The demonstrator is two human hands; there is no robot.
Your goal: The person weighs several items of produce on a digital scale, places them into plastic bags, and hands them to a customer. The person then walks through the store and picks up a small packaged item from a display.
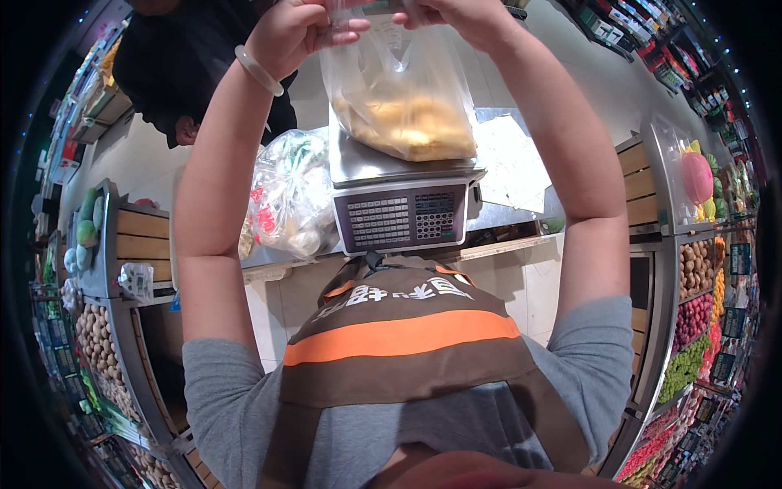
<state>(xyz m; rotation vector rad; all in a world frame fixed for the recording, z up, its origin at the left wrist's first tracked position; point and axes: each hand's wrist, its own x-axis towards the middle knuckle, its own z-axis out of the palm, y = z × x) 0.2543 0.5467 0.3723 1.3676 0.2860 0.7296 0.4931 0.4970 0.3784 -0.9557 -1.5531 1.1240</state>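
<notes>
A translucent plastic bag [406, 116] with flat yellowish pieces inside rests on the steel pan of a weighing scale [400, 214]. My left hand [317, 24] is at the bag's upper left, its fingers on one handle. At the upper right, my right hand [449, 18] pinches the other handle, and the bag's top is spread between them. The top picture edge cuts off part of both hands. Left of the scale lies a clear plastic bag [293, 195] of pale produce with red print. White paper sheets [513, 162] lie right of the scale on the steel counter.
A person in dark clothes [183, 67] stands across the counter [476, 247] at the upper left, one hand hanging low. Vegetable bins [101, 342] flank me on the left, fruit and vegetable bins [693, 305] on the right. A small plastic-wrapped pack [135, 281] sits by the left stand.
</notes>
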